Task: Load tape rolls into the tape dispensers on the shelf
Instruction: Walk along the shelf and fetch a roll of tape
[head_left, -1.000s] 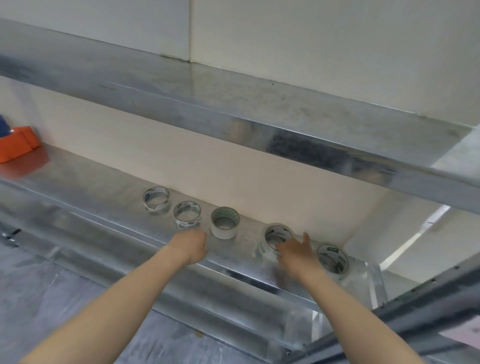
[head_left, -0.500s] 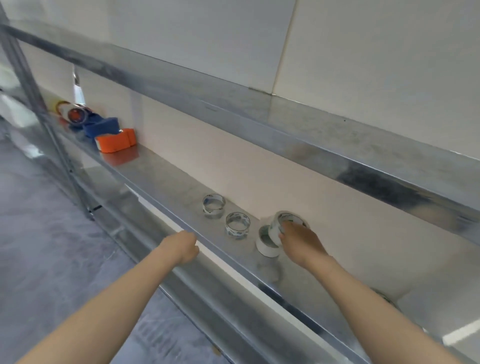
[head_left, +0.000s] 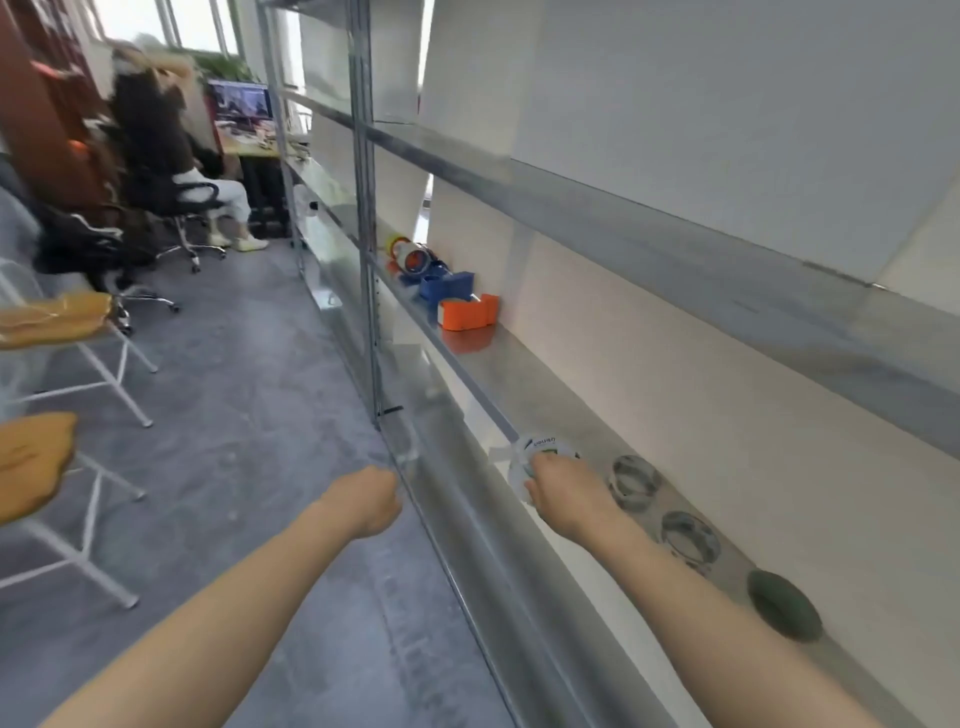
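A white tape roll (head_left: 536, 451) is gripped by the right hand (head_left: 565, 492), whose fingers are curled round the roll's near rim. The roll is held tilted on edge at the front lip of the metal shelf (head_left: 550, 387), printed face turned towards the camera; whether its lower edge touches the shelf cannot be made out, since the hand covers it. The left hand (head_left: 367, 501) is held off the shelf, over the grey floor (head_left: 249, 415), with its fingers drawn into a fist and nothing seen in it. Just beside the right hand, farther in on the shelf, two clear tape rolls (head_left: 635, 475) are laid flat, one after the other and apart, and beyond the wrist a dark green roll (head_left: 784, 612) is seen, blurred. Well apart from these, farther along the same shelf, the tape dispensers are lined up against the back wall: an orange dispenser (head_left: 467, 313) nearest, a blue dispenser (head_left: 448, 283) just behind it, and a third dispenser (head_left: 413, 257) with an orange core at the far end. An upper shelf (head_left: 675, 234) runs above, carried by a steel upright (head_left: 363, 208). In the background, a person is seated in an office chair (head_left: 176, 200) by a monitor (head_left: 242, 101), and two stools (head_left: 31, 457) with wooden seats are placed at the left.
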